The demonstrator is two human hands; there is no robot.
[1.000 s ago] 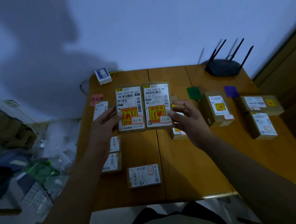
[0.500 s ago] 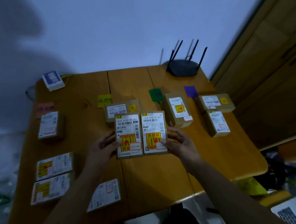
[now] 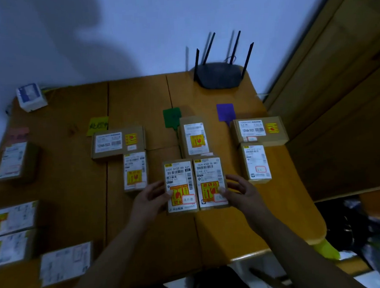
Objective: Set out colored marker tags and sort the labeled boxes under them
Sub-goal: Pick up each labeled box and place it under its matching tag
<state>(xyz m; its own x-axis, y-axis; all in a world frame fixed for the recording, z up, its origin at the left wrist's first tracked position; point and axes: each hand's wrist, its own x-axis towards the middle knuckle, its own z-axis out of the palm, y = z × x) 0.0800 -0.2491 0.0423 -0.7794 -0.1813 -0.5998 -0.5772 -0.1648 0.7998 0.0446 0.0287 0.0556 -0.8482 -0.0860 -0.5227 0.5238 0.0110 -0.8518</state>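
step: placing two labeled boxes under green tag (image 3: 172, 119) | left hand (image 3: 151, 197) fingers clamped on left box (image 3: 180, 186) | right hand (image 3: 240, 193) clamped on right box (image 3: 209, 182), touching side by side | advice: read each red-framed mark first, keep columns separate

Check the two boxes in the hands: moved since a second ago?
Yes. The two held boxes have shifted rightward across the table, from beside the pink tag to just below the green tag.
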